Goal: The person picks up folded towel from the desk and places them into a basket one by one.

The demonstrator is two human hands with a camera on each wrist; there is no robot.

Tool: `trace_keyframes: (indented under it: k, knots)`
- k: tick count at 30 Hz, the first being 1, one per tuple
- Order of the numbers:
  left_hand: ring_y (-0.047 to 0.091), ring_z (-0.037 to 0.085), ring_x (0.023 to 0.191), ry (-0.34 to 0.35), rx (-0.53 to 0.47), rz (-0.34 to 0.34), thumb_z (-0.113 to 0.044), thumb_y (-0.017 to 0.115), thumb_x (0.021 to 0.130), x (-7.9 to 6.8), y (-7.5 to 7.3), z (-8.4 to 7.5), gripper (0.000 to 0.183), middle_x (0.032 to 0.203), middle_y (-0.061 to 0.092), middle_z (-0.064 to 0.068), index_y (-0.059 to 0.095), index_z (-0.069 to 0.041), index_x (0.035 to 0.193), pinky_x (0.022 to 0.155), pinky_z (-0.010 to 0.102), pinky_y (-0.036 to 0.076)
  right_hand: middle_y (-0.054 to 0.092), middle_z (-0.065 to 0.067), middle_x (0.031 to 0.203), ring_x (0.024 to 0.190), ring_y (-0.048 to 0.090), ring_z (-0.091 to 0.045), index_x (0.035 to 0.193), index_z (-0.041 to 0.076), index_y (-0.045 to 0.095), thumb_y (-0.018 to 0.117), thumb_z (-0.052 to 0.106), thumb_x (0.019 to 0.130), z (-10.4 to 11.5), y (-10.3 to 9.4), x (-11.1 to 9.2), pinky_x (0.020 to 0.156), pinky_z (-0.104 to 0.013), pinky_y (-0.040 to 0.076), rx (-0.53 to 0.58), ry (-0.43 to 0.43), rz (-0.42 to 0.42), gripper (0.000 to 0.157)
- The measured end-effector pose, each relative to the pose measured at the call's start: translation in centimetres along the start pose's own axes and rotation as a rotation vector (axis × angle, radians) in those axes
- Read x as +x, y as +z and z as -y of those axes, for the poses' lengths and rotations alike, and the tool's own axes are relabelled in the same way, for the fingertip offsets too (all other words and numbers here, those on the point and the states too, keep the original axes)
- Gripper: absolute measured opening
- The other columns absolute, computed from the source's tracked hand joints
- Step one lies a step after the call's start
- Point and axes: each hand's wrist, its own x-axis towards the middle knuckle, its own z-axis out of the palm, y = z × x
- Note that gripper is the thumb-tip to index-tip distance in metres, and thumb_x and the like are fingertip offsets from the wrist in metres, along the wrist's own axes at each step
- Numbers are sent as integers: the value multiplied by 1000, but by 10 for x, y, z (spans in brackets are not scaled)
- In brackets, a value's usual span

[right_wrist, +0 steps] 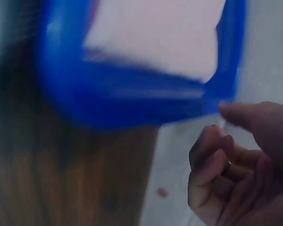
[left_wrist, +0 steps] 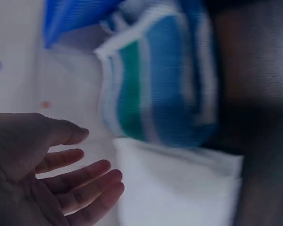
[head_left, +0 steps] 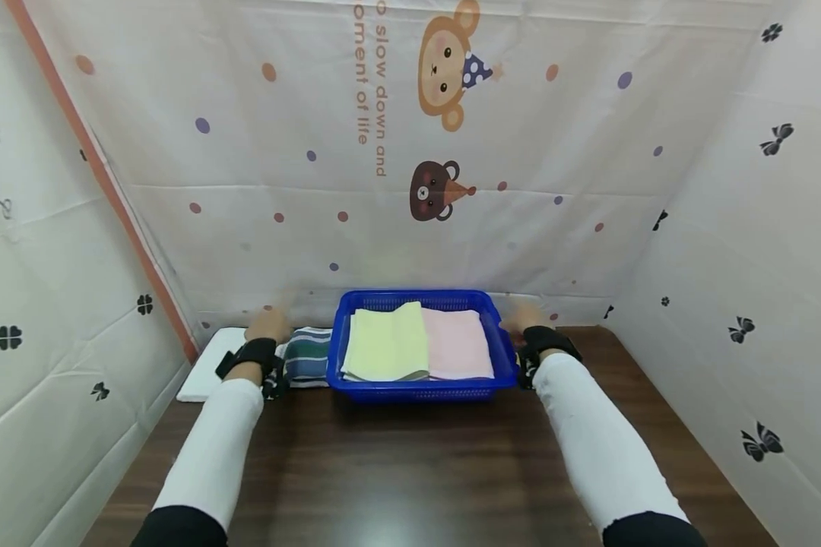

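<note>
A blue plastic basket [head_left: 410,392] stands at the back of the table, holding a folded yellow cloth [head_left: 386,346] and a folded pink cloth [head_left: 460,346] side by side. Left of it lie a striped blue, green and white cloth [head_left: 309,357] and a folded white cloth [head_left: 208,368]. My left hand [head_left: 268,327] hovers by these two cloths; in the left wrist view its fingers are spread and relaxed, holding nothing. At the basket's right side is my right hand [right_wrist: 245,165], thumb near the rim, fingers loosely bent with nothing in them.
The dark wooden table [head_left: 410,471] extends in front of the basket. A printed white sheet [head_left: 383,243] hangs right behind it, and more sheeting [head_left: 711,251] closes off the left and right sides.
</note>
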Motion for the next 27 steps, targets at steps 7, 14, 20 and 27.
trace_keyframes:
  k: [7,14,20,27]
  knots:
    - [66,39,91,-131,-26,143,-16,57,95,-2,44,33,43,110,66,30,55,11,129,82,53,56,55,-1,59,51,59,-12,78,-1,63,62,19,102,-17,15,5,54,-26,56,190,66,121,31]
    - [69,42,96,-116,-98,156,-25,72,90,-9,57,34,48,107,66,32,61,16,113,81,48,60,58,-5,67,55,63,-13,83,-1,61,59,13,104,-21,13,6,67,-31,63,255,129,193,25]
    - [70,33,80,-153,-253,222,-24,75,90,-14,57,26,46,100,65,28,59,15,110,64,38,63,57,-4,67,57,63,-12,84,0,60,57,14,103,-23,3,-2,71,-34,64,238,125,185,24]
    - [69,31,79,-100,-249,329,-21,77,89,-29,47,39,44,89,62,20,61,16,107,66,39,63,57,-4,68,64,62,-16,92,-1,59,50,28,108,-31,4,-5,75,-37,62,316,122,186,34]
